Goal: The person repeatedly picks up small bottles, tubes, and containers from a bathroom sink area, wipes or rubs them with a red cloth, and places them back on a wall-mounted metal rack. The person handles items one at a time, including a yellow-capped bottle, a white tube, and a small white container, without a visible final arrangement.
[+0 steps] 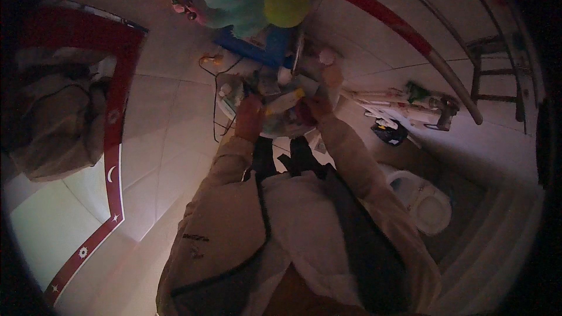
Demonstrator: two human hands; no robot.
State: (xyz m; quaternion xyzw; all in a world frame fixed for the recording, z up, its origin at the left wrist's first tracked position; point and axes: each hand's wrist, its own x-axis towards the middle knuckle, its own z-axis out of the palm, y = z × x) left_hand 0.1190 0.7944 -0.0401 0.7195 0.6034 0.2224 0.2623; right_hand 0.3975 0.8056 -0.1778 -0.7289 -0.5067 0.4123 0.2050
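Observation:
In the dim light, both my hands are over a shallow, pale round container (283,127) crowded with small items. Between them is a white, elongated item (283,102) with yellow at its ends; it looks like a tube or packet, but its kind is unclear. My right hand (317,109) has its fingers closed at the item's yellow right end, beside a dark red patch I cannot identify. My left hand (250,118) is closed near the item's left end, at the container's left side. What its fingers hold is hidden. Other white pieces (227,90) lie at the container's left rim.
A blue box (249,45) with teal and yellow-green things (285,3) is beyond the container. A thin dark wire frame (215,102) stands left. A red-framed mirror (126,76) leans left. At right are a ledge with a green object (417,92), a black bag (389,132) and a white toilet (430,205).

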